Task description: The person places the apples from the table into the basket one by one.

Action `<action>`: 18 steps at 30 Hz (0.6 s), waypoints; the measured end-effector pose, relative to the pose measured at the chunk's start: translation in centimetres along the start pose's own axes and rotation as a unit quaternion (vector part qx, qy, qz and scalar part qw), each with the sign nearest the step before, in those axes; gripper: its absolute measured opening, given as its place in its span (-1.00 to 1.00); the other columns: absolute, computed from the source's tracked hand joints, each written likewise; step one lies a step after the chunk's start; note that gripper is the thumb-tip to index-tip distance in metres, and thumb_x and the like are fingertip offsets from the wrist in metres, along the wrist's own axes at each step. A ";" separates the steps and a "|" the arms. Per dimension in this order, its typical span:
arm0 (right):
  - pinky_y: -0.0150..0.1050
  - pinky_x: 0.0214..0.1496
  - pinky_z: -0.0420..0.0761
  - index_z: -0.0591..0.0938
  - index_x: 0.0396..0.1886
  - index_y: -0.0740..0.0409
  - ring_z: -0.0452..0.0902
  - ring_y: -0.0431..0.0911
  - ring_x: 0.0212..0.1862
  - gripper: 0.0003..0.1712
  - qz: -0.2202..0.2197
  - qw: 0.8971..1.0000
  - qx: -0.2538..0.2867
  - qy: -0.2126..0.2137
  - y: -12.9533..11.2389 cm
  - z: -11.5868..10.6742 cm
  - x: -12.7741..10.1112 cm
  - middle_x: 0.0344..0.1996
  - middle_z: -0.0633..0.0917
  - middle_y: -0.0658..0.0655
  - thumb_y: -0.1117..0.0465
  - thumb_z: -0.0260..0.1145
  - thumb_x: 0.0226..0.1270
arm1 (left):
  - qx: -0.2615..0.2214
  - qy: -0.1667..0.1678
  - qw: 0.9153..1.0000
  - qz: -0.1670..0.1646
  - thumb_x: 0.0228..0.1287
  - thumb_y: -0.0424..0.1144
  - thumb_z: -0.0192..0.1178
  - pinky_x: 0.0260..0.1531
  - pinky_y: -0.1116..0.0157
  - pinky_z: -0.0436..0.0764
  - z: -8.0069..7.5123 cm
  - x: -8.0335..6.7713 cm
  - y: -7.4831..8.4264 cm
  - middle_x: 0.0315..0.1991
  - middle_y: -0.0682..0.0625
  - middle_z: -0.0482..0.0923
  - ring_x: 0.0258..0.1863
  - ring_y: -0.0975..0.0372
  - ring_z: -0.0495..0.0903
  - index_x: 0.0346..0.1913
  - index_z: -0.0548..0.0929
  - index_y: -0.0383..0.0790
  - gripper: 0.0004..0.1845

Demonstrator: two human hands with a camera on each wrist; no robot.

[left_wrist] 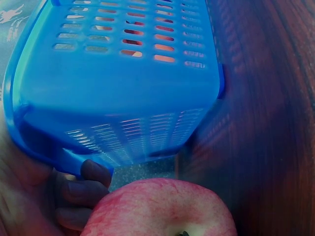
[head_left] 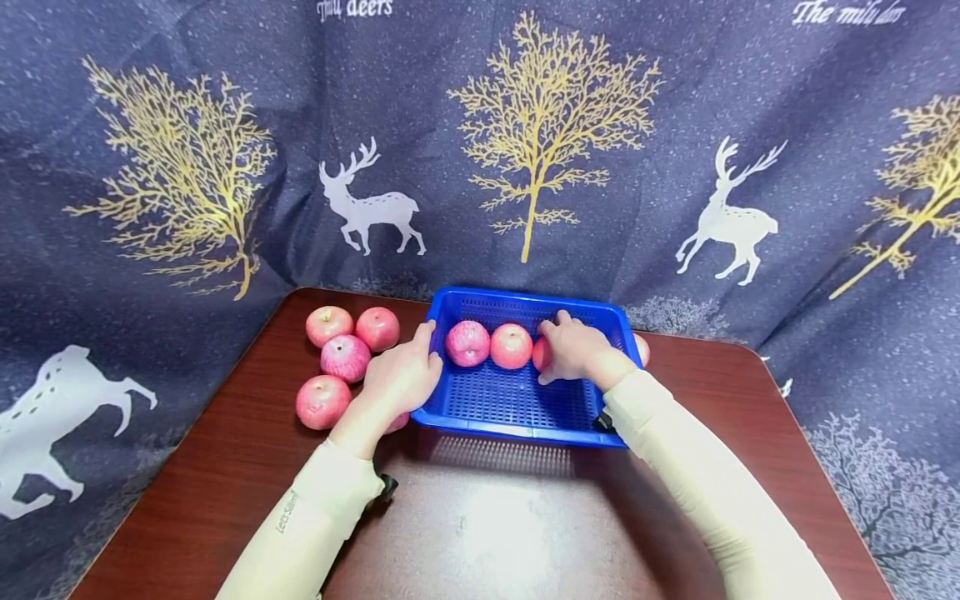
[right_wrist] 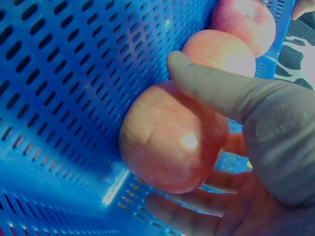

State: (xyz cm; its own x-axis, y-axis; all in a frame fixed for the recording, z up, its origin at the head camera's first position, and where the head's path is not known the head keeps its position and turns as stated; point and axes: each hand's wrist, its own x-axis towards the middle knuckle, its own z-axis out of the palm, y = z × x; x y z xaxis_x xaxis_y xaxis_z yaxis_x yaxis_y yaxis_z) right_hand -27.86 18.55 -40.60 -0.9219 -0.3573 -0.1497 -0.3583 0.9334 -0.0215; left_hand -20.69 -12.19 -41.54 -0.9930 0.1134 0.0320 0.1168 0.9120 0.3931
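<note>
A blue plastic basket [head_left: 517, 432] with slotted walls stands on the table. My left hand [head_left: 402, 377] grips its left rim, fingers [left_wrist: 93, 173] curled beneath the edge in the left wrist view. Inside, near the right end, my right hand [head_left: 576, 346] holds a red apple [right_wrist: 170, 140], thumb on one side and fingers around the other. Two more apples, a pinkish one [head_left: 468, 343] and a lighter red one [head_left: 512, 347], sit in a row to its left in the basket. Close below my left hand in its wrist view is another apple [left_wrist: 165, 209], outside the basket.
Several apples, among them a striped one [head_left: 345, 358], lie on the brown table [head_left: 217, 467] left of the basket. Another apple [head_left: 641, 350] shows partly beyond the basket's right wall. A dark blue cloth [head_left: 442, 108] with deer and trees hangs behind the table.
</note>
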 end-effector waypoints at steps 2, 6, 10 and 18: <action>0.35 0.20 0.68 0.56 0.53 0.17 0.60 0.35 0.29 0.12 -0.003 1.000 0.003 0.003 0.0 -0.2 -0.2 0.31 0.53 0.40 -0.22 0.80 0.06 | 0.000 0.000 1.000 0.000 0.71 0.02 0.03 -0.13 -0.17 0.77 0.0 0.0 0.0 0.22 -0.29 0.75 -0.01 -0.17 0.81 0.77 0.22 -0.09 -0.29; 0.34 0.19 0.69 0.59 0.50 0.18 0.61 0.34 0.26 0.07 -0.011 1.000 0.006 0.012 0.0 -0.6 -0.5 0.27 0.55 0.39 -0.21 0.79 0.10 | 0.001 0.001 1.000 0.002 0.71 0.02 0.02 -0.13 -0.17 0.77 0.1 0.1 -0.1 0.22 -0.29 0.75 -0.01 -0.17 0.81 0.77 0.21 -0.10 -0.29; 0.32 0.21 0.68 0.60 0.50 0.18 0.61 0.33 0.25 0.03 -0.019 0.999 0.013 0.022 -0.1 -1.2 -0.8 0.26 0.57 0.38 -0.20 0.77 0.14 | 0.000 0.001 1.000 0.004 0.71 0.01 0.02 -0.14 -0.16 0.77 0.1 0.1 -0.1 0.22 -0.29 0.75 -0.01 -0.16 0.81 0.77 0.21 -0.10 -0.28; 0.28 0.25 0.64 0.63 0.47 0.20 0.62 0.33 0.26 -0.05 -0.046 0.994 0.055 0.077 0.2 -2.7 -2.1 0.26 0.62 0.34 -0.15 0.73 0.19 | -0.003 -0.002 1.000 0.002 0.71 0.03 0.04 -0.12 -0.17 0.78 0.1 0.1 -0.1 0.24 -0.28 0.75 -0.01 -0.16 0.81 0.78 0.20 -0.09 -0.27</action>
State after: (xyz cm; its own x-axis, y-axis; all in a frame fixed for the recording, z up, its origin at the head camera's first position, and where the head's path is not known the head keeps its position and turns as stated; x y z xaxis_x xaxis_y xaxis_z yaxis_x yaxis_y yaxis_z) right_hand -26.41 19.40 -37.65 -0.9007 -0.4343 0.0103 -0.4315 0.8915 -0.1382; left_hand -20.80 -12.21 -41.69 -0.9926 0.1179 0.0304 0.1202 0.9092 0.3986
